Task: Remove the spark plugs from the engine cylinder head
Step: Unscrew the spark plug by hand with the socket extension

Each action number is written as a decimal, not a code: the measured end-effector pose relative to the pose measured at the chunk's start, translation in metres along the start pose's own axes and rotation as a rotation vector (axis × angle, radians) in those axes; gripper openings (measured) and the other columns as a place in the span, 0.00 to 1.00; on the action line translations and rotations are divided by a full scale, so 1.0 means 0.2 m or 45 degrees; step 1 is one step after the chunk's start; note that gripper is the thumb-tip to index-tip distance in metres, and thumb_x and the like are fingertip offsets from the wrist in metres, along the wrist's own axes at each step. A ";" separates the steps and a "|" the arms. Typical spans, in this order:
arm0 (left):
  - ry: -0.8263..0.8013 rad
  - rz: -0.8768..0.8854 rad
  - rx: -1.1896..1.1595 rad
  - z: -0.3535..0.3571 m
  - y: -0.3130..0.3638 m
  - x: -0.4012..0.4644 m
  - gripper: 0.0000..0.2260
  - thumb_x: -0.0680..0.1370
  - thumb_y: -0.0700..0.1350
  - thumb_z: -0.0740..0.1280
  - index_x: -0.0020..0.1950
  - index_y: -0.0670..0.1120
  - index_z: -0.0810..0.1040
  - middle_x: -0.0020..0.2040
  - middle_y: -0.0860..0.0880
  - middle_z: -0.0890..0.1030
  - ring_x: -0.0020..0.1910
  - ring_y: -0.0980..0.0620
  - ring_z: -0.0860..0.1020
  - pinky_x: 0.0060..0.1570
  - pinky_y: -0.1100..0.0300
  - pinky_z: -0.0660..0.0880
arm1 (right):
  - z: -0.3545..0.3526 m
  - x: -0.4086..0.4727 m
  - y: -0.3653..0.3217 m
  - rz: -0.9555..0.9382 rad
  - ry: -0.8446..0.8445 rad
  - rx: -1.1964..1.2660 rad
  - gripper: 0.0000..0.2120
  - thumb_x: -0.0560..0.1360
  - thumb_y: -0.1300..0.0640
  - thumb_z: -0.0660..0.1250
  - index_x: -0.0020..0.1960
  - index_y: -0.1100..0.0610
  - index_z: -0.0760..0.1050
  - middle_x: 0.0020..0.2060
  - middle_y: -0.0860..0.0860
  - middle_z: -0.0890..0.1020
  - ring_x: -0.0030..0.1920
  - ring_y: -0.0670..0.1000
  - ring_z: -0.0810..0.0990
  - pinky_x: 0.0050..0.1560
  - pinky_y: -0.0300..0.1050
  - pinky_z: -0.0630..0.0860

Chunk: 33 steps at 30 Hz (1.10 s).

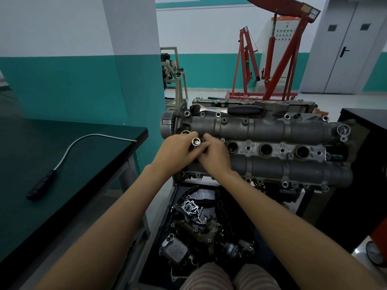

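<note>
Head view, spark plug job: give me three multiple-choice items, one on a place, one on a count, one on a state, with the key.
1. Where does the ratchet wrench lie?
A. on the far side of the cylinder head
B. on the black table
C. in the parts tray below

2. How many open plug wells show to the right of the hands?
A. one
B. three
C. five

3. What is the socket's state?
A. lying on the floor
B. fitted on the ratchet
C. held in both hands

Key:
1 A: the ratchet wrench rests along the far edge of the cylinder head.
2 B: three plug wells show.
3 C: the left hand and right hand grip the socket.
</note>
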<state>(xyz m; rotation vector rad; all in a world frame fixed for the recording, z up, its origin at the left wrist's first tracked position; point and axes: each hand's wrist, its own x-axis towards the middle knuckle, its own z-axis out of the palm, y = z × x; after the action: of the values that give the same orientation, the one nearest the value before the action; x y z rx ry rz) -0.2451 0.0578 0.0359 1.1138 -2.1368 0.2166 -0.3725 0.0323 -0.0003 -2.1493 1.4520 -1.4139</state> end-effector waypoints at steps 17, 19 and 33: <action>0.267 -0.147 -0.063 0.07 0.05 -0.07 0.16 0.77 0.46 0.66 0.33 0.47 0.63 0.28 0.55 0.65 0.29 0.53 0.66 0.29 0.60 0.61 | 0.01 0.00 0.00 -0.055 0.065 0.009 0.18 0.72 0.61 0.63 0.31 0.51 0.57 0.26 0.46 0.66 0.27 0.43 0.63 0.26 0.36 0.56; 0.259 -0.166 -0.074 0.07 0.05 -0.07 0.16 0.76 0.46 0.67 0.33 0.45 0.63 0.28 0.54 0.65 0.28 0.53 0.65 0.28 0.59 0.61 | 0.01 0.00 0.00 -0.056 0.058 -0.017 0.20 0.72 0.62 0.63 0.30 0.50 0.56 0.26 0.45 0.65 0.27 0.44 0.63 0.26 0.37 0.54; 0.228 -0.306 -0.067 0.06 0.09 -0.03 0.18 0.78 0.50 0.64 0.30 0.46 0.65 0.26 0.54 0.66 0.28 0.51 0.68 0.28 0.57 0.59 | 0.02 0.01 0.01 -0.045 0.073 0.020 0.19 0.70 0.59 0.66 0.31 0.46 0.57 0.27 0.41 0.67 0.28 0.39 0.65 0.27 0.33 0.59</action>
<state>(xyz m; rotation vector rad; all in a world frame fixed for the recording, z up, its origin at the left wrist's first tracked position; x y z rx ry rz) -0.2623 0.0672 0.0251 1.2592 -1.8239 0.1424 -0.3709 0.0290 -0.0022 -2.1522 1.4239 -1.5064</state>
